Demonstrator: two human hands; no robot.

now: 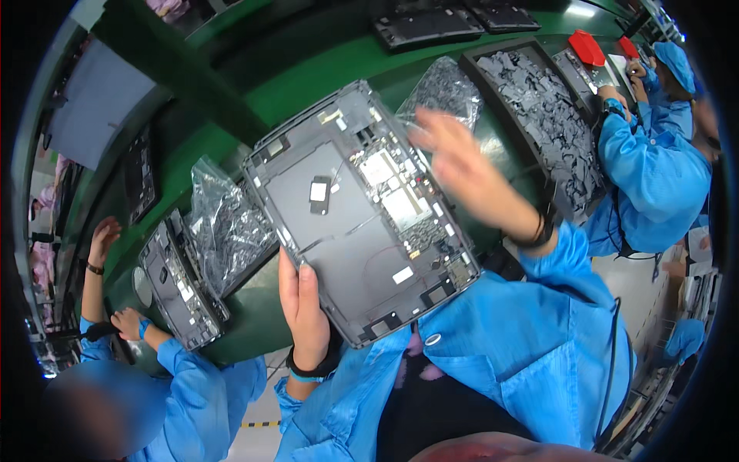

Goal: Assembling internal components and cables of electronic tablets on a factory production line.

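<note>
My left hand [306, 308] grips the near left edge of an opened dark grey laptop base [308, 208], thumb on its upper face. The base is tilted above the bench, in front of my body. A circuit board [400, 200] with silver shields runs along its right side. A small black part with a white label [319, 196] lies on the flat left area, near a thin ribbon cable. Past the base's upper right edge, my right hand [466, 169] is raised, its fingers stretched out and blurred by motion. Nothing shows in it.
Clear plastic bags [223, 223] lie left of the base; another bag [443, 92] lies beyond it. A dark tray [539, 115] of small grey pieces stands to the right. Co-workers in blue sit on both sides, the left one at another opened device [181, 281]. The bench [269, 85] is green.
</note>
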